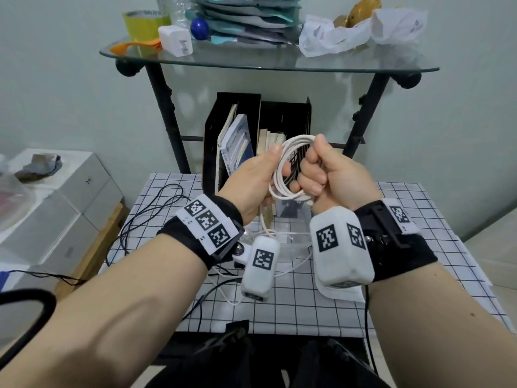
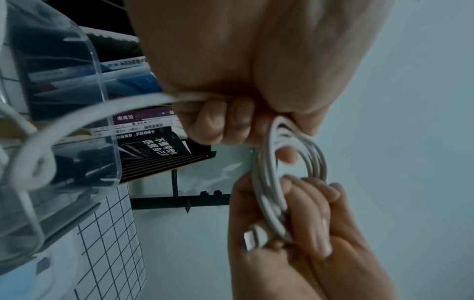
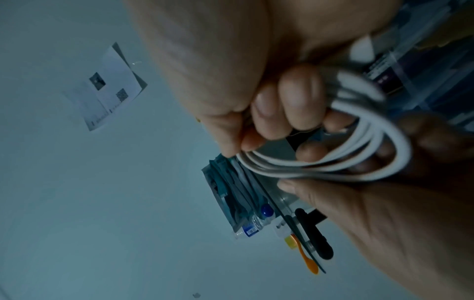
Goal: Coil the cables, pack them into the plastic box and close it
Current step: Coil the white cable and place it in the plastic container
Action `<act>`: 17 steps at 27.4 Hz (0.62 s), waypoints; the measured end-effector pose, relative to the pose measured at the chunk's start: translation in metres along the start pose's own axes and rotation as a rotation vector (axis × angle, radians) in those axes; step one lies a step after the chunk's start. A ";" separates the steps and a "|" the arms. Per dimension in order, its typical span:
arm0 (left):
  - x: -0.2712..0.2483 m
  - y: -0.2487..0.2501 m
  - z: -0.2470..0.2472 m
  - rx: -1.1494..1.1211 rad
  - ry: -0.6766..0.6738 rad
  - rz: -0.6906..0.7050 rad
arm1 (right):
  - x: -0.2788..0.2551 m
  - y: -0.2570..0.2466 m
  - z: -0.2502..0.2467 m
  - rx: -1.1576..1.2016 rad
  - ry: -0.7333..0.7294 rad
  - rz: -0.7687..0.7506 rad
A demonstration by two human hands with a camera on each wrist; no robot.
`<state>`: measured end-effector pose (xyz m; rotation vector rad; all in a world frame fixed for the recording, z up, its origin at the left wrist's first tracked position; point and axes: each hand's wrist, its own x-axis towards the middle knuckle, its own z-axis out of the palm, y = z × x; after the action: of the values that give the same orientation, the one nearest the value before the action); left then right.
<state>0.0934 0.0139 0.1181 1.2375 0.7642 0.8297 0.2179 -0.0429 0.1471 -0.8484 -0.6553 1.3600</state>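
Both hands hold a white cable (image 1: pixel 288 148) wound into a coil, above the checkered table (image 1: pixel 419 247). My left hand (image 1: pixel 275 161) pinches the coil's left side between thumb and fingers. My right hand (image 1: pixel 313 170) is fisted round its right side. The left wrist view shows the coil (image 2: pixel 271 182) and the cable's white plug (image 2: pixel 252 239) in the right hand (image 2: pixel 313 219), while left fingers (image 2: pixel 218 121) curl on a strand. The coil (image 3: pixel 333 168) also shows in the right wrist view. Its tail (image 1: pixel 264 219) hangs toward the clear plastic box (image 1: pixel 293 236) under the hands.
A thin black cable (image 1: pixel 156 208) lies loose on the table's left part. A black file holder (image 1: pixel 251 130) with books stands behind the box. Above is a cluttered glass shelf (image 1: pixel 268 61). White cartons (image 1: pixel 56 197) stand to the left. A white flat piece (image 1: pixel 344 294) lies under my right wrist.
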 end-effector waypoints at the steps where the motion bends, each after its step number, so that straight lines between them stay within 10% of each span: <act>1: 0.001 0.000 0.000 -0.009 0.012 0.019 | 0.000 0.001 0.001 0.046 -0.015 0.016; 11: 0.006 0.001 0.001 0.038 0.011 0.014 | 0.002 -0.006 0.006 0.287 -0.194 0.132; 17: 0.000 -0.012 -0.008 0.091 -0.146 -0.048 | 0.010 -0.019 -0.003 0.414 0.021 -0.062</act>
<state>0.0885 0.0164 0.1048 1.3405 0.7169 0.6637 0.2321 -0.0339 0.1607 -0.5041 -0.3604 1.3650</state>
